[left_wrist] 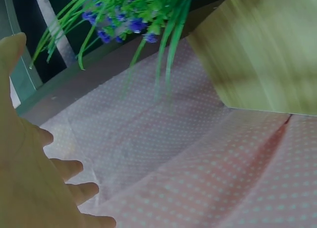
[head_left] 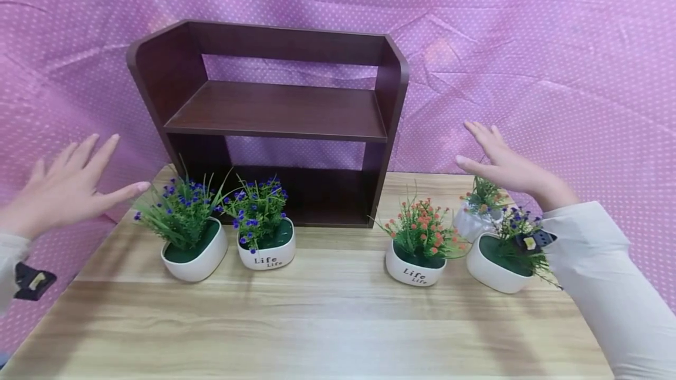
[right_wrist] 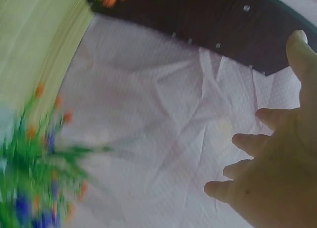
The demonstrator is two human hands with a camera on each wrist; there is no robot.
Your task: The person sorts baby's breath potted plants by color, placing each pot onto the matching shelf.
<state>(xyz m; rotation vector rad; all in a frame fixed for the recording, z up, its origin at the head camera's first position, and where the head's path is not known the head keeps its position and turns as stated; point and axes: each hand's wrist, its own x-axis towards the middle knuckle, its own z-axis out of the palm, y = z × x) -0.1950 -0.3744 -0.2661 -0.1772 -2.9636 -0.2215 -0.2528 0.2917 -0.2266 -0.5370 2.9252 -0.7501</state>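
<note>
My left hand (head_left: pixel 66 189) is raised at the left with its fingers spread, holding nothing. Its thumb overlaps the edge of a potted plant with purple flowers (head_left: pixel 192 245) in the head view. My right hand (head_left: pixel 499 160), also raised and empty, has its fingers extended above the plants at the right. Below it are a white pot with small orange and green blooms (head_left: pixel 472 221), partly hidden, and a purple-and-white flowered plant in a white pot (head_left: pixel 499 268), partly behind the sleeve. A dark brown two-tier shelf (head_left: pixel 280 110) stands between the hands, its tiers bare.
Another purple-flowered plant (head_left: pixel 266 239) stands before the shelf's lower tier, its pot marked "Life". An orange-flowered plant (head_left: pixel 417 251) in a matching pot sits to the right of the shelf. All are on a wooden table (head_left: pixel 317 321), with pink dotted cloth (head_left: pixel 528 46) behind.
</note>
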